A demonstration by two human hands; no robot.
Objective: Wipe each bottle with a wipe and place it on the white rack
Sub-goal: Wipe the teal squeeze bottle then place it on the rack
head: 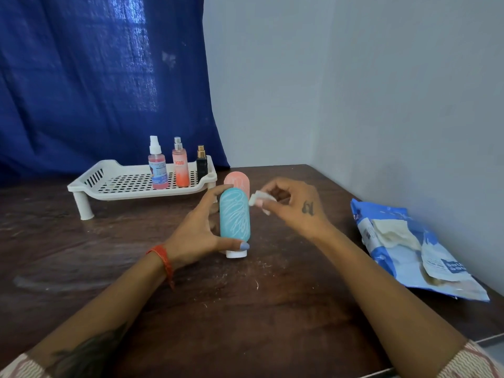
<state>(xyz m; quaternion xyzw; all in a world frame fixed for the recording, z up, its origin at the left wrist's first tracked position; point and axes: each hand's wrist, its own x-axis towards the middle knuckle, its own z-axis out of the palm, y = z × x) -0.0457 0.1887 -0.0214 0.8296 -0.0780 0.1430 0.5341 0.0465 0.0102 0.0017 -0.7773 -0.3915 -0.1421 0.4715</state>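
upright, teal bottle (234, 214), cap down, left hand (200, 230)

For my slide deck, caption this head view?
Left hand steadies teal bottle; right hand pinches wipe.

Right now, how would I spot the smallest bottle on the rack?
Find the white rack before the blue curtain. Three bottles stand along its right end; the rightmost, the black bottle, is shortest, dark with a gold cap, unlike its two pinkish neighbours.
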